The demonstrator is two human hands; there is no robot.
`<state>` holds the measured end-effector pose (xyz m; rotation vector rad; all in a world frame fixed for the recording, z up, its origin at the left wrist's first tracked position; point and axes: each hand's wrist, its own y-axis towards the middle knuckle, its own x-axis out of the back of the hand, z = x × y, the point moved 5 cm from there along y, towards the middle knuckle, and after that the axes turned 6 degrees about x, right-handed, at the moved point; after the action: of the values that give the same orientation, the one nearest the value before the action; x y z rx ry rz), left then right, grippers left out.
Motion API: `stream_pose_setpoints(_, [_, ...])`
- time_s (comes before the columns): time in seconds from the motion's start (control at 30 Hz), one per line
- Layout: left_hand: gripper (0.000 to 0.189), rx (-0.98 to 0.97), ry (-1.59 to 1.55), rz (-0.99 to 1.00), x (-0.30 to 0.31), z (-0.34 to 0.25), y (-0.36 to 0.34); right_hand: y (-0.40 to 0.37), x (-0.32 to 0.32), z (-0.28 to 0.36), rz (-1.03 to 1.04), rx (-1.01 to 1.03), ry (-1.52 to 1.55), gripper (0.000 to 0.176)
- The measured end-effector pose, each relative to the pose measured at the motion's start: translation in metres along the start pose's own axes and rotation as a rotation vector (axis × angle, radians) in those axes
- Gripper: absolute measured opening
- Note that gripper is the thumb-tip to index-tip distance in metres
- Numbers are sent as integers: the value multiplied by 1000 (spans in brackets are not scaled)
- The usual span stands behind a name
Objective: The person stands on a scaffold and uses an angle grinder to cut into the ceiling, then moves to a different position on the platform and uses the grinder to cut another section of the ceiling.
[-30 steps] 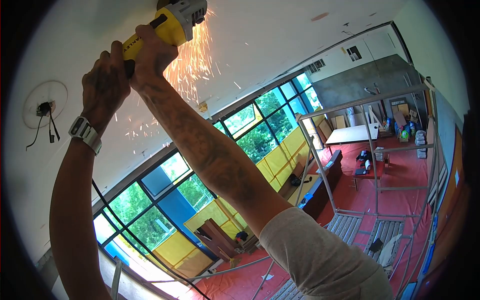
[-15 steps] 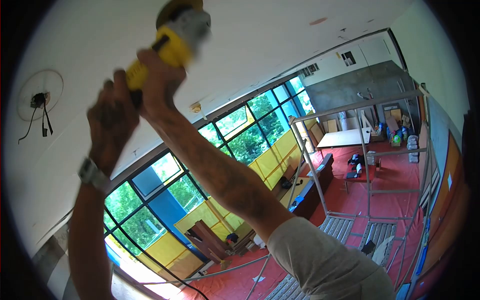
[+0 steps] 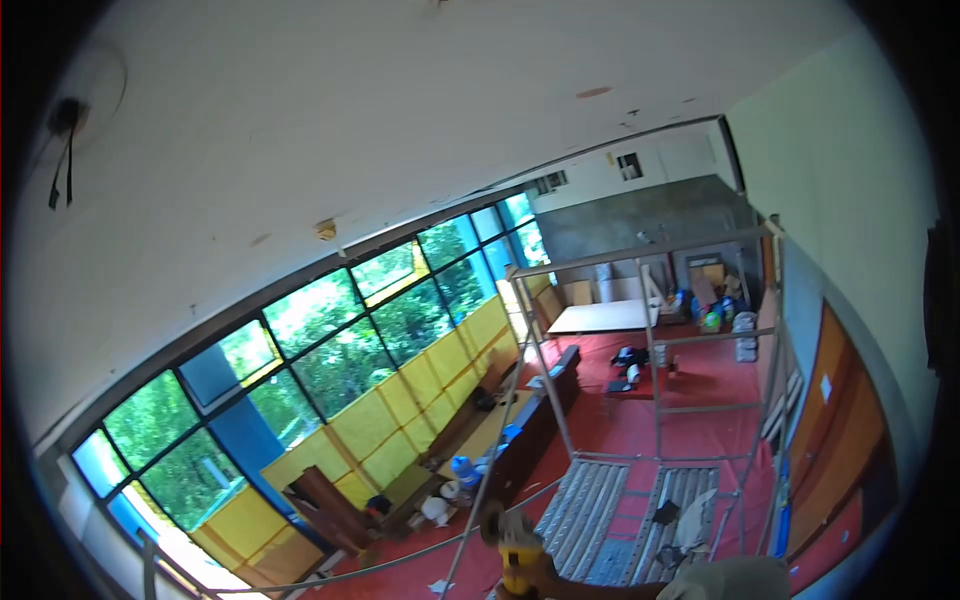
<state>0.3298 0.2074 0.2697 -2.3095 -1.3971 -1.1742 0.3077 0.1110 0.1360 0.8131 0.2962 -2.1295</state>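
Note:
At the bottom edge of the head view, my right hand is wrapped round the yellow body of an angle grinder. The grinder's grey head and round disc end point up and to the left, a little blurred. My right forearm and grey sleeve run off to the lower right. Nothing of my left hand shows. Behind the grinder lie the ribbed metal planks of a scaffold.
A scaffold frame of metal tubes rises ahead. Overhead, cables hang from a ceiling hole. Red sheeting covers the floor. A white board table stands farther back, and windows line the left side.
The grinder has come down from the ceiling to the bottom of the view, held in my right hand. My left hand has let go of it and left the view. The camera has turned left.

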Motion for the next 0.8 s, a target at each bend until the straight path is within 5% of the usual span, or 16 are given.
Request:
stream_pose_setpoints(0.4, [61, -28, -179, 482, -89, 43, -61, -80, 113, -11, -703, -89, -451, 61])
stream_pose_setpoints(0.8, [61, -37, -170, 698, -123, 74, -107, -135, 164, -72, -1051, -308, -532, 62])
